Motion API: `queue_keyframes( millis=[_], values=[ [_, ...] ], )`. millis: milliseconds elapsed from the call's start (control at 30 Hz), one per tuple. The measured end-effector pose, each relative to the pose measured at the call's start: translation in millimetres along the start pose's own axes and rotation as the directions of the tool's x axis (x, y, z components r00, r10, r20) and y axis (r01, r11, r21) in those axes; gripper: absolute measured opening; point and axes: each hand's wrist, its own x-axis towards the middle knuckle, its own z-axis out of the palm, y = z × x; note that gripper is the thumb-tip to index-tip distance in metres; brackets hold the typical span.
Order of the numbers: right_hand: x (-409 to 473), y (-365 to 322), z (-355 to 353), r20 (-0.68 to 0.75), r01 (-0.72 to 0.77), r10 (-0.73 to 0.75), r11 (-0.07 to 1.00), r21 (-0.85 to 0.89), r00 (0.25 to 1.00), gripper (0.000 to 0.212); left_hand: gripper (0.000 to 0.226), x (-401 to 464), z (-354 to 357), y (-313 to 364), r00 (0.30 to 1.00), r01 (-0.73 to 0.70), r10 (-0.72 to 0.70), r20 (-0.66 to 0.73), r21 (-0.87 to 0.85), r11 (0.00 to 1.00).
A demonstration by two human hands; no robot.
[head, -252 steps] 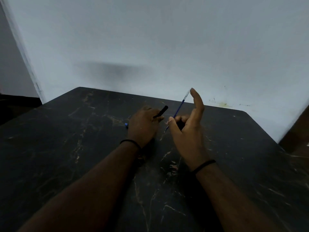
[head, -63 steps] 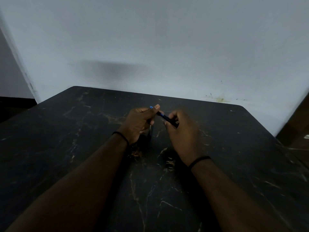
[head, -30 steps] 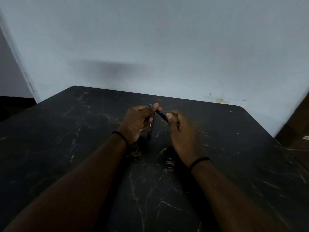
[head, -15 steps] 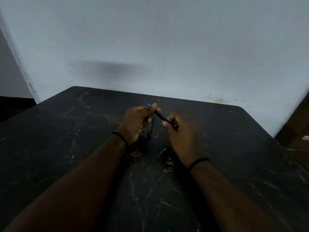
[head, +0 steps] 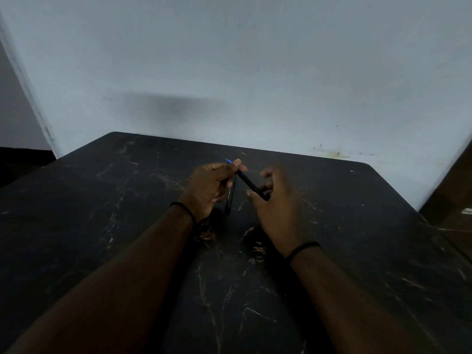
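Note:
My left hand (head: 208,186) pinches the upper end of a slim black pen (head: 251,186) between thumb and forefinger. The pen's blue tip (head: 228,161) sticks up past the fingers, and its barrel slants down to the right. A second black pen part (head: 229,198) hangs straight down from the same hand, its lower end near the table. My right hand (head: 277,208) is blurred, its fingers spread and loosely bent. The pen's lower end lies in the gap between its thumb and fingers. Both hands hover just above the black marbled table (head: 127,213).
A pale wall (head: 242,72) rises right behind the table's far edge. The table's right edge (head: 398,198) runs diagonally, with dark floor and a brown surface beyond it. On each wrist sits a thin black band.
The fingers of my right hand have spread apart from their pinch on the pen's lower end. My left hand keeps its hold on the upper end and has barely moved.

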Motion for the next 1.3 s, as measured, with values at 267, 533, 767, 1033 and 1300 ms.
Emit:
queue_keyframes(
  millis=[267, 533, 767, 1033, 1300],
  values=[
    [-0.8, 0.7, 0.8, -0.001, 0.031, -0.031, 1.0, 0.0, 1.0, 0.023, 0.034, -0.7, -1.3, 0.6, 1.0, -0.003, 0.003, 0.008, 0.003, 1.0],
    [-1.0, -1.0, -0.9, 0.069, 0.024, -0.024, 1.0, 0.003, 0.997, 0.012, 0.03, -2.9, 3.9, 3.5, 1.0, -0.004, 0.004, -0.02, 0.011, 1.0],
    [-1.6, -1.8, 0.3, 0.024, 0.036, -0.037, 0.999, 0.012, 0.999, 0.028, 0.029, -1.5, 3.7, 2.7, 1.0, -0.001, 0.001, -0.016, 0.005, 1.0],
    [-0.8, 0.3, 1.5, 0.04, 0.041, -0.04, 0.998, -0.039, 0.998, 0.022, 0.032, 1.0, 0.7, -1.2, 1.0, -0.002, 0.002, -0.003, 0.001, 1.0],
    [-0.9, -1.1, 2.2, -0.002, 0.062, -0.062, 0.998, 0.014, 0.998, 0.022, 0.031, 2.1, 0.2, -2.3, 1.0, -0.01, 0.009, -0.008, -0.004, 1.0]
  ],
)
